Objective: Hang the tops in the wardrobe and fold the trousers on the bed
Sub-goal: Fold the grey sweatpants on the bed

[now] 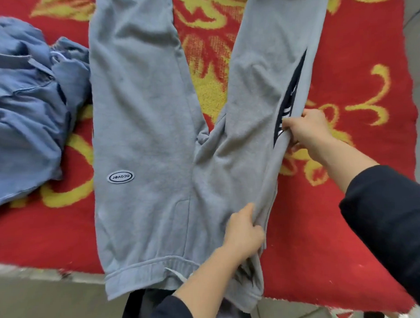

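Waistband (141,268) nearest, below and left of left hand (242,233), hanging over near edge of blanket (356,82). Left hand curled tight round bunched side edge of trousers (144,137) at hip. Right hand (308,129) farther out, pinching same outer seam beside dark graphic (288,101), fingers closed on cloth. Trousers flat on blanket, legs splayed in a V away from both hands.

Step, by judgement: folding the gripped leg over onto the other.
- Lift seam with both hands together, taut between them.
- Carry across toward patch (120,177), left of left hand.
- Line up outer seams and waistband ends.
- Smooth crotch bulge flat before folding up along the length.
- Risk: far cuffs out of view, likely to trail or twist.

Trousers grey fleecy jersey, soft and limp. Waistband gathered elastic, pale drawcord (173,273) end showing just left of left wrist. Patch oval, stitched, dark rim. Blanket plush, red with yellow scrolls. Well left of both hands, crumpled blue heap (23,106), thin cloth, garment type unclear.
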A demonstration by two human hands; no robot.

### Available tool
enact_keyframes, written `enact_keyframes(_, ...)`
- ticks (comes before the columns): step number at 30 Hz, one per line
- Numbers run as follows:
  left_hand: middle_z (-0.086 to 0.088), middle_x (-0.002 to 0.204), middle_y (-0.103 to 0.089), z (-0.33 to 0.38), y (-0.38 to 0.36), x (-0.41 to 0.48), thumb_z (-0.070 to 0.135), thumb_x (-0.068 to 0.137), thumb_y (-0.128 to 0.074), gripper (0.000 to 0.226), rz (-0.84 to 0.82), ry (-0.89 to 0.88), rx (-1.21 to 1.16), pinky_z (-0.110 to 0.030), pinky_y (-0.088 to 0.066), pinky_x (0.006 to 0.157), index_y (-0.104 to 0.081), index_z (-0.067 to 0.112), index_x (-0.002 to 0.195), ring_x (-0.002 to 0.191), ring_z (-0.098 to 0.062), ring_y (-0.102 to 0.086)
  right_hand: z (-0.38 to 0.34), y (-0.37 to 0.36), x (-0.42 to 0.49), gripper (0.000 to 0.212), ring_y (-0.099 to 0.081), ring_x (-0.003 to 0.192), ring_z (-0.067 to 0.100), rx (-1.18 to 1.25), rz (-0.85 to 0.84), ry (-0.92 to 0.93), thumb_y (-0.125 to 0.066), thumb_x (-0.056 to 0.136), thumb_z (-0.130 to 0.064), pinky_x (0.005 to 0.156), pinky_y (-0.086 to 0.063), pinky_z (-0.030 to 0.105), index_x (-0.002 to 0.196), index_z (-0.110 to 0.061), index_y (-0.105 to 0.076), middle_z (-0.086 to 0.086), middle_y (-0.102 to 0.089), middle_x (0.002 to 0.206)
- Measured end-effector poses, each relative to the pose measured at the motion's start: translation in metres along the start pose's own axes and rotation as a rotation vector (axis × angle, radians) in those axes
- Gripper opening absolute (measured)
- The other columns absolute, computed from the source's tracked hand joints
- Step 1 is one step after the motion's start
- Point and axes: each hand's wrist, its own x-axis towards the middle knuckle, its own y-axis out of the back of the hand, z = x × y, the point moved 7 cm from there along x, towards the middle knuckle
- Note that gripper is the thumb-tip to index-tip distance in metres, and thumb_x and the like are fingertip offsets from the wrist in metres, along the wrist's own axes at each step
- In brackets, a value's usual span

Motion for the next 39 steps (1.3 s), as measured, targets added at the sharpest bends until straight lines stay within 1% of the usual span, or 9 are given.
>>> enact_keyframes(6,0.0,0.059,-0.061,-0.021,0.128,-0.044,-0.013,0.067,-0.036,0.031,0.04,-0.018,-0.772,-0.018,-0.042,0.05,-0.061,0.005,0.071,0.052,-0.009,-0.054,-0.115,-0.075,-0.034,0.014,-0.049,0.028,0.016,0.139,-0.007,0.149,-0.053,0.077,-0.001,0.034,-0.033,0.019,0.07,-0.01,-0.045,0.011,-0.051,0.057)
enact_keyframes(9,-0.014,0.074,-0.066,-0.073,0.196,-0.056,-0.016,0.07,-0.037,0.038,0.24,0.025,-0.947,-0.031,-0.049,0.067,-0.07,0.001,0.077,0.069,-0.024,-0.058,-0.172,-0.163,-0.073,0.015,-0.061,0.044,0.016,0.301,-0.383,0.258,-0.055,0.086,-0.003,0.042,-0.044,0.021,0.09,-0.014,-0.046,0.009,-0.058,0.068)
enact_keyframes(13,-0.015,0.1,-0.068,-0.183,0.251,-0.082,-0.006,0.081,-0.041,0.032,0.561,0.214,-0.921,-0.04,-0.046,0.086,-0.069,0.001,0.095,0.093,-0.027,-0.059,-0.17,-0.253,-0.118,0.065,-0.065,0.101,0.015,0.031,-0.777,0.282,-0.063,0.091,-0.024,0.077,-0.05,0.029,0.147,-0.03,-0.032,-0.003,-0.066,0.109)
enact_keyframes(17,-0.002,0.086,-0.067,-0.241,0.237,-0.104,0.021,0.094,-0.053,0.017,0.509,0.372,-0.614,-0.032,-0.044,0.07,-0.065,0.014,0.083,0.084,-0.018,-0.06,-0.087,-0.274,-0.112,0.043,-0.057,0.087,0.016,-0.357,-0.563,0.306,-0.063,0.088,-0.02,0.075,-0.044,0.026,0.129,-0.009,-0.058,0.001,-0.06,0.098)
enact_keyframes(22,-0.008,0.081,-0.068,-0.252,0.216,-0.109,0.038,0.081,-0.072,0.028,0.473,0.218,-0.409,-0.035,-0.051,0.063,-0.066,0.011,0.075,0.077,-0.016,-0.066,0.014,-0.208,-0.128,0.048,-0.054,0.105,0.03,-0.295,0.054,0.17,-0.071,0.081,-0.027,0.086,-0.043,0.037,0.117,-0.006,-0.046,0.011,-0.052,0.114)
enact_keyframes(28,0.006,0.111,-0.053,-0.244,0.229,-0.109,0.036,0.075,-0.077,0.067,0.526,0.292,-0.481,-0.035,-0.048,0.089,-0.038,0.034,0.13,0.098,-0.014,-0.057,0.073,-0.235,-0.149,0.054,-0.058,0.099,0.018,-0.078,-0.187,-0.082,-0.079,0.074,-0.03,0.087,-0.05,0.039,0.113,-0.009,-0.048,0.0,-0.059,0.109)
enact_keyframes(32,-0.002,0.101,-0.068,-0.229,0.229,-0.097,0.011,0.084,-0.061,0.021,0.314,0.279,-0.6,-0.024,-0.05,0.073,-0.059,0.014,0.104,0.087,-0.013,-0.064,0.073,-0.239,-0.146,0.032,-0.065,0.09,0.022,-0.076,-0.264,-0.189,-0.068,0.077,-0.009,0.077,-0.055,0.038,0.107,-0.008,-0.061,0.009,-0.068,0.106)
enact_keyframes(36,-0.01,0.076,-0.055,-0.251,0.21,-0.118,0.021,0.053,-0.065,0.038,-0.282,0.569,-0.291,-0.026,-0.038,0.054,-0.057,0.013,0.089,0.062,-0.02,-0.051,0.094,-0.22,-0.181,0.028,-0.059,0.072,0.022,-0.437,-0.699,-0.535,-0.067,0.078,-0.006,0.055,-0.051,0.029,0.104,-0.013,-0.062,0.008,-0.064,0.087)
enact_keyframes(39,-0.009,0.075,-0.052,-0.262,0.203,-0.144,0.014,0.066,-0.066,0.029,-0.581,0.706,-0.026,-0.021,-0.036,0.042,-0.053,0.01,0.092,0.047,-0.015,-0.048,0.108,-0.203,-0.212,0.026,-0.064,0.061,0.023,-0.682,-0.93,-0.703,-0.072,0.081,-0.011,0.055,-0.056,0.029,0.105,-0.006,-0.063,0.012,-0.068,0.076)
